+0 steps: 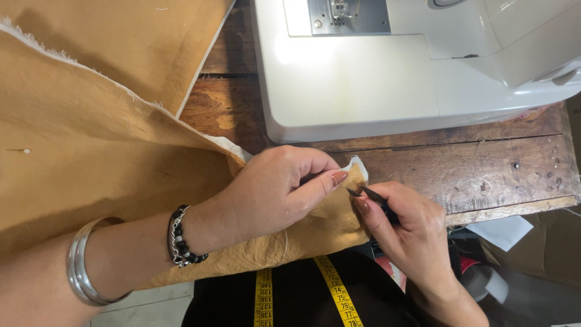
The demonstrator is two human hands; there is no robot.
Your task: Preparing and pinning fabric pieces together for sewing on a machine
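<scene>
Hands (339, 200) pinch fabric (109, 163), perhaps tool (374, 197).

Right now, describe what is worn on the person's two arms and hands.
The left hand has a beaded black bracelet with a silver chain at the wrist and wide silver bangles further up the bare forearm. The thumbnail wears pinkish polish. The right hand shows no jewellery or sleeve; its nails look polished too.

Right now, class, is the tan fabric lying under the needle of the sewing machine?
No: the tan fabric lies left of and in front of the white sewing machine, pinched in the left hand.
</scene>
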